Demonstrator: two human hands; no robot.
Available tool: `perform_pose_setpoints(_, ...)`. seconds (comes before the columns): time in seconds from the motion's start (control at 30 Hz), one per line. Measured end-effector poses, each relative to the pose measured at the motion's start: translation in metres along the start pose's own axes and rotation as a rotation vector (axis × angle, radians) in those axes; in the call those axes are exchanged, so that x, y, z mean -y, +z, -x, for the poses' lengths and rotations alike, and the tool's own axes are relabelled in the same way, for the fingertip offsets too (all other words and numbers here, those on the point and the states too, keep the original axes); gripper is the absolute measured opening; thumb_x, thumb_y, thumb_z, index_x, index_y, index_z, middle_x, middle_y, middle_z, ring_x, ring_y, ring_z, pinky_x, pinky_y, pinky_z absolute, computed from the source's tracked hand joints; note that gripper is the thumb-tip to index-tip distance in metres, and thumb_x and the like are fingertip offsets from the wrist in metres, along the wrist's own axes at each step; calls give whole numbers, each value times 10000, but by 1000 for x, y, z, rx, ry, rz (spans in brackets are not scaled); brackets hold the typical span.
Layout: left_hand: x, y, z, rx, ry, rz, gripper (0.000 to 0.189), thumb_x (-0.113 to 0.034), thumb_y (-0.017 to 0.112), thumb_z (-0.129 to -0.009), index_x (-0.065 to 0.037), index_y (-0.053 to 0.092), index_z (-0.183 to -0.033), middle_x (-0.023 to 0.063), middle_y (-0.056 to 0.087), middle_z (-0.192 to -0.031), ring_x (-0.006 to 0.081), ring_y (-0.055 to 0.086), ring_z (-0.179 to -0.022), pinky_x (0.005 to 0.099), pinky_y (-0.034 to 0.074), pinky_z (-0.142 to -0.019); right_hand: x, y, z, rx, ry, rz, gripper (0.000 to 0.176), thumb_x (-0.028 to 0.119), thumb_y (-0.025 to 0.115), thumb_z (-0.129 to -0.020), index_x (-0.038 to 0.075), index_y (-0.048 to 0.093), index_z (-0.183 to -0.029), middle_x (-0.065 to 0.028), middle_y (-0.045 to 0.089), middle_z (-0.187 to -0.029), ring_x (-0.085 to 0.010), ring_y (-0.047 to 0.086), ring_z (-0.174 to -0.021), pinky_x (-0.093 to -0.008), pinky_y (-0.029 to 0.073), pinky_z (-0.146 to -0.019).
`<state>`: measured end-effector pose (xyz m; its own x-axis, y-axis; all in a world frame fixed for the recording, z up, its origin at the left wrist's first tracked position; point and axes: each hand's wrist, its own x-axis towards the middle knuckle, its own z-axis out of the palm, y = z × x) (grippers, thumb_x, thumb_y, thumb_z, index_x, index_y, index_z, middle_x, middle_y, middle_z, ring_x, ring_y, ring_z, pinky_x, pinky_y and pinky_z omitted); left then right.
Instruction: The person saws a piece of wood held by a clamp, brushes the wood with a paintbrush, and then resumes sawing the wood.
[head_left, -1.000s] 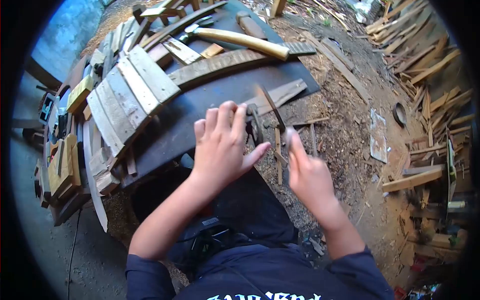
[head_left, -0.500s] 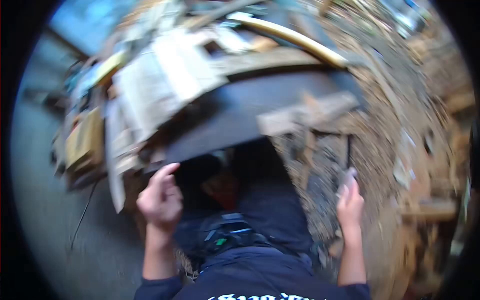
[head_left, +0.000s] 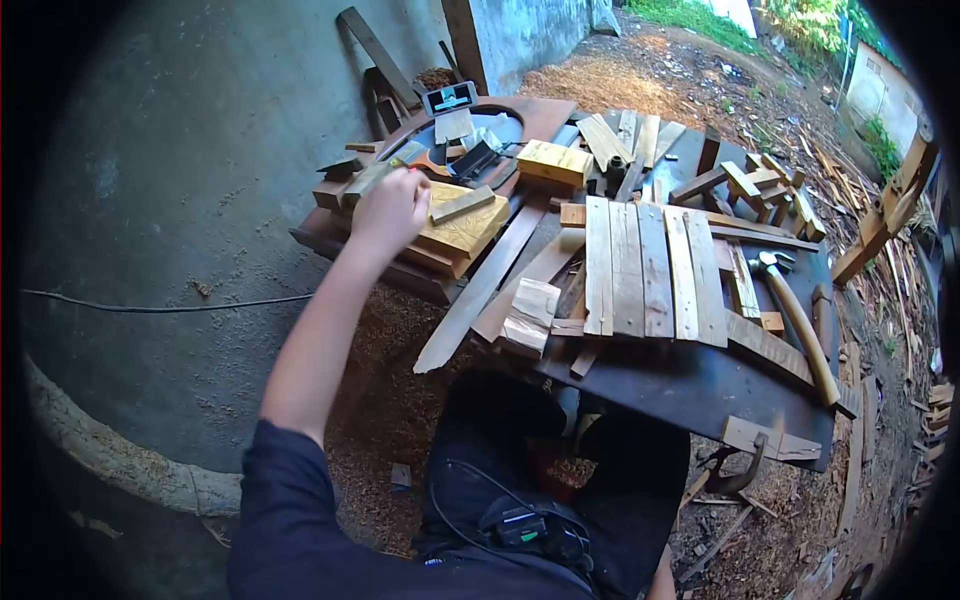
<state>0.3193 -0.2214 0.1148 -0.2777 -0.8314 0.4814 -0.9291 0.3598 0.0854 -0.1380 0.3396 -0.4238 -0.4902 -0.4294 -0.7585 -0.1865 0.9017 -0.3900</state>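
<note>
My left hand reaches out over the left side of the work table, its fingers curled closed. Whatever is between the fingertips is too small or hidden to make out. Beneath and beside the hand lies a thick yellowish wood block with a short wood strip on it. Just past the fingers is an orange-handled tool, partly covered. Of my right arm only a bit of skin shows at the bottom edge, by the knee; the hand itself cannot be seen.
A slatted wood panel lies mid-table, with a claw hammer to its right. A phone stands at the back. Wooden offcuts are piled at far right. A clamp hangs at the front edge. A cable crosses the left wall.
The view has swung and cleared from blur, now showing more of the table and yard. My left hand has moved forward over the wood blocks. My right hand has dropped out of sight.
</note>
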Motion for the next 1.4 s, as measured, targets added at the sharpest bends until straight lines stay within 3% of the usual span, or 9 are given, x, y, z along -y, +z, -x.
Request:
perform_pose_setpoints(0.13, 74, 67, -93, 153, 237, -147, 166, -138, 665, -956, -88, 766, -1078, 142, 734, -1102, 341, 724, -1073, 474, 582, -911, 36, -1, 0, 32, -24, 44, 428, 337, 727, -910, -31, 739, -1127, -323, 739, -1118, -478, 712, -1106, -526, 555, -991)
perform_pose_setpoints(0.37, 89, 126, -163, 382, 207, -276, 174, -98, 704, -896, -151, 809, -1026, 124, 788, -1104, 325, 759, -1047, 436, 596, -871, 67, 4, -3, 78, 18, 84, 436, 345, 733, -902, -28, 743, -1128, -320, 739, -1130, -472, 712, -1115, -523, 555, -994)
perform_pose_setpoints(0.57, 105, 155, -190, 692, 230, -451, 242, -121, 734, -915, -200, 827, -1124, 112, 791, -1172, 321, 756, -1084, 423, 601, -910, 73, 7, -5, 107, 88, 94, 444, 351, 738, -895, -26, 747, -1129, -317, 739, -1140, -468, 712, -1122, -520, 555, -996)
perform_pose_setpoints(0.7, 131, 197, -188, 640, 158, -257, 231, -183, 698, -917, -196, 830, -1107, 121, 790, -1186, 319, 754, -1091, 412, 599, -909, 76, 8, -6, 121, 112, 96, 449, 355, 742, -890, -24, 749, -1130, -315, 739, -1147, -465, 712, -1126, -518, 555, -998)
perform_pose_setpoints(0.8, 114, 189, -185, 607, 109, -438, 212, -115, 688, -877, -187, 836, -1011, 87, 803, -1045, 279, 770, -1022, 428, 598, -873, 76, 8, -9, 135, 112, 103, 452, 358, 744, -887, -23, 751, -1131, -314, 739, -1152, -463, 712, -1130, -516, 555, -999)
perform_pose_setpoints(1.07, 73, 129, -172, 102, 344, -543, 137, -193, 687, -940, -105, 788, -913, 125, 803, -902, 286, 803, -873, 410, 645, -725, 72, 16, -9, 159, 77, 85, 462, 366, 751, -878, -20, 756, -1132, -310, 739, -1166, -457, 711, -1140, -512, 556, -1002)
perform_pose_setpoints(1.2, 4, 65, -156, -168, 543, -503, 272, -371, 753, -965, -102, 712, -951, 77, 762, -845, 265, 781, -830, 400, 615, -703, 55, 21, -3, 169, 39, 67, 467, 370, 754, -873, -19, 759, -1133, -308, 739, -1172, -454, 711, -1144, -510, 556, -1003)
perform_pose_setpoints(1.27, -56, 31, -129, -338, 628, -218, 272, -348, 755, -986, -81, 754, -1037, 103, 781, -904, 288, 772, -837, 393, 611, -730, 38, 25, 1, 173, 13, 59, 470, 372, 756, -871, -18, 760, -1133, -308, 739, -1176, -452, 711, -1147, -509, 556, -1004)
perform_pose_setpoints(1.4, -184, -26, -58, -276, 818, 325, 263, -149, 805, -956, -2, 747, -1167, 171, 796, -1035, 319, 795, -939, 382, 622, -784, 2, 39, 22, 157, 0, 23, 475, 376, 760, -866, -16, 762, -1134, -306, 739, -1183, -449, 711, -1151, -507, 556, -1006)
